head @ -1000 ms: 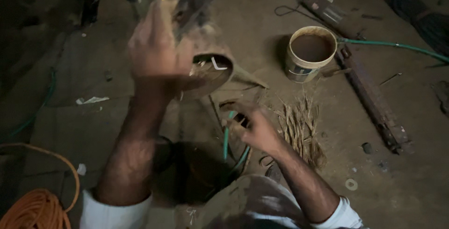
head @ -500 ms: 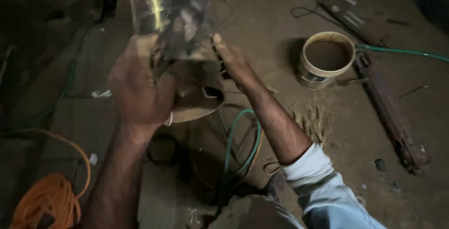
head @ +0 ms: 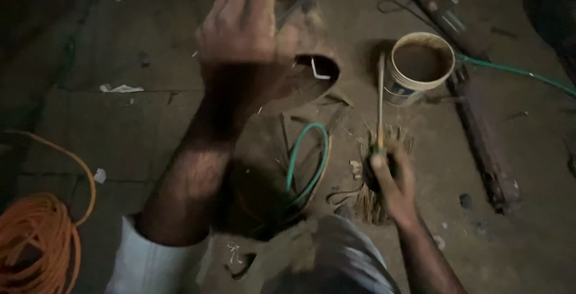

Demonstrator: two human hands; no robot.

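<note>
My left hand (head: 240, 30) is raised near the top of the view, closed around a brown object (head: 309, 69) with a dark oval opening and a small white bent piece in it. The upper part of that object is cut off by the frame edge. Lower right, my right hand (head: 390, 177) grips a thin stick (head: 380, 102) with a green band at its lower end. The stick points up toward a round bucket (head: 420, 60) of brown liquid. Under the right hand lies a tuft of straw-like fibres (head: 369, 201).
A green hose loop (head: 309, 162) lies on the dirt floor between my arms. An orange cable coil (head: 30, 246) sits at the bottom left. A rusty metal bar (head: 480, 138) and another green hose (head: 516, 72) lie right of the bucket. A paper scrap (head: 120, 88) is at left.
My right hand left the raised object, dropped to the floor and now grips the stick. My left hand stays raised with the brown object.
</note>
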